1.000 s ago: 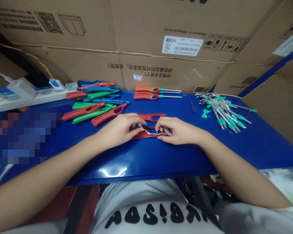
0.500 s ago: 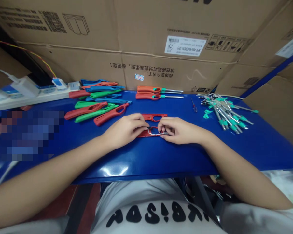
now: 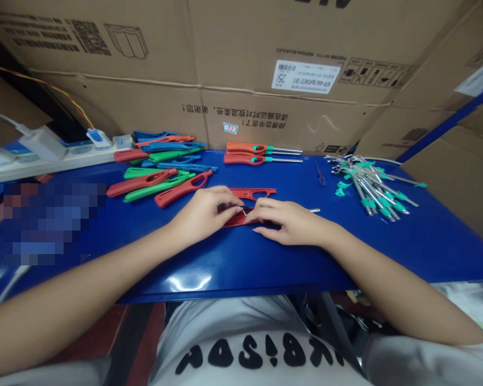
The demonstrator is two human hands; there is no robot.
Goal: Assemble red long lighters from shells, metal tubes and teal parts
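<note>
A red lighter half-shell (image 3: 232, 221) lies flat on the blue table (image 3: 386, 241) between my hands. My left hand (image 3: 203, 213) pinches its left part, fingers bent over a small black piece. My right hand (image 3: 284, 221) presses down on the shell's right part, fingers closed on a thin white wire and a metal tube (image 3: 314, 210) that sticks out to the right. A second red half-shell (image 3: 253, 192) lies just behind them.
Red, green and blue lighter shells (image 3: 161, 166) are heaped at the back left. Two finished orange lighters (image 3: 261, 153) lie at the back. A small screwdriver (image 3: 319, 174) and a pile of metal tubes with green collars (image 3: 370, 185) are at the right. Cardboard boxes (image 3: 265, 64) wall the back; a power strip (image 3: 44, 158) sits left.
My right hand has slid left over the shell and flattened onto it. The metal tube now shows past my right fingers. The loop of white wire has mostly gone under my fingers.
</note>
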